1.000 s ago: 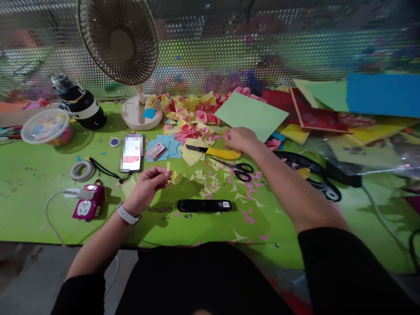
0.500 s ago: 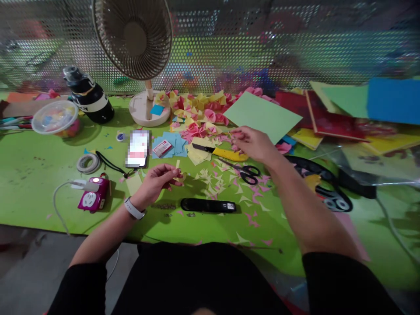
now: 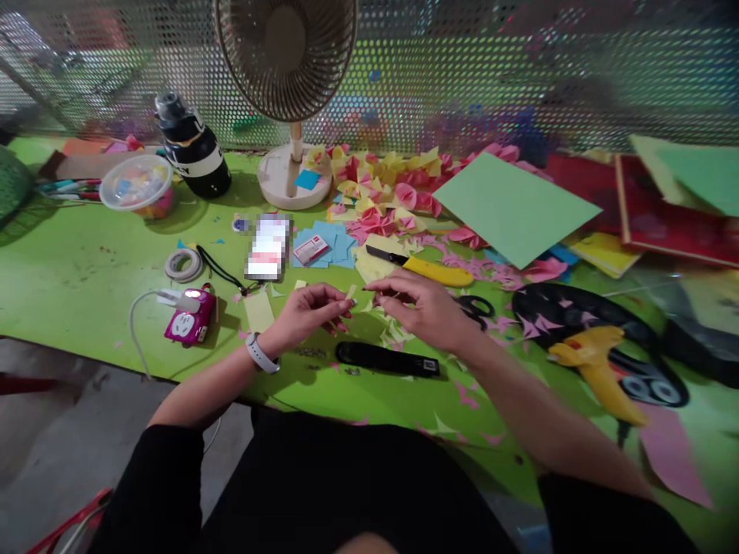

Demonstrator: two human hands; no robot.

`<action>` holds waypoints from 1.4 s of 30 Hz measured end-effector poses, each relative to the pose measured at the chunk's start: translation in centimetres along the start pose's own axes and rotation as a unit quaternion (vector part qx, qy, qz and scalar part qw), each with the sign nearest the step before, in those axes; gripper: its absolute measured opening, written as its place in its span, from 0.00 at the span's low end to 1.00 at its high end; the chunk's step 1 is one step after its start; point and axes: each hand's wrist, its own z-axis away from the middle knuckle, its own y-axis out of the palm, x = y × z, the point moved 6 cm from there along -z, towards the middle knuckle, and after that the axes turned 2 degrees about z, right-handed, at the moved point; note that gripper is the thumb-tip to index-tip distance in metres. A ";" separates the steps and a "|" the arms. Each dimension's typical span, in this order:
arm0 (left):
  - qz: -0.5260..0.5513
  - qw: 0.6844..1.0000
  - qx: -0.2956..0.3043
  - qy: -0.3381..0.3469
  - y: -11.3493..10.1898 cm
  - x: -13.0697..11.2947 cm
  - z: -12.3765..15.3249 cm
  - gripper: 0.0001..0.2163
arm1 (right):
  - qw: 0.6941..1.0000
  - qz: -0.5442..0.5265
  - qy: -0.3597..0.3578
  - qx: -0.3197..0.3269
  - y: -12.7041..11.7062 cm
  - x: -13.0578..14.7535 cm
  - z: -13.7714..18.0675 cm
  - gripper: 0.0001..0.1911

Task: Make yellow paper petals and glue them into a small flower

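Note:
My left hand pinches a small pale yellow paper piece between thumb and fingertips. Close by on the right, my right hand has its fingertips drawn together; whatever they hold is too small to make out. Below both hands lies a black stapler, with staples scattered at its left. A yellow-handled cutter knife rests just beyond my right hand. Black scissors are partly hidden behind that hand. Yellow paper slips lie near my left wrist.
Around the green table stand a fan, a black bottle and a lidded tub. A phone, tape roll and purple socket adapter are at left; a yellow glue gun and green paper at right.
My right hand has come back from the pink paper pieces near the green sheet to beside my left hand. The view has shifted, bringing the glue gun into sight.

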 end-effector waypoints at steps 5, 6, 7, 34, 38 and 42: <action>-0.016 0.999 0.045 -0.014 0.9 0.5 0.2 0.18 | 0.996 0.038 -0.069 -0.037 1.1 1.4 0.6 0.14; -0.012 0.999 0.050 -0.014 1.0 0.6 0.2 0.18 | 0.994 0.041 -0.086 -0.043 1.3 1.7 0.7 0.13; -0.009 0.998 0.053 -0.014 1.1 0.6 0.2 0.18 | 0.993 0.041 -0.102 -0.047 1.4 1.9 0.7 0.12; 0.078 0.995 -0.055 -0.027 -0.9 1.2 -0.4 0.17 | 0.990 -0.039 -0.002 -0.138 -2.1 0.4 1.6 0.18; 0.081 0.995 -0.057 -0.017 -0.9 1.1 -0.3 0.17 | 0.993 -0.094 0.013 -0.073 -0.5 0.3 1.7 0.09; 0.076 0.995 -0.056 -0.012 -0.8 1.1 -0.3 0.18 | 0.997 -0.075 0.017 -0.012 1.1 0.0 1.5 0.13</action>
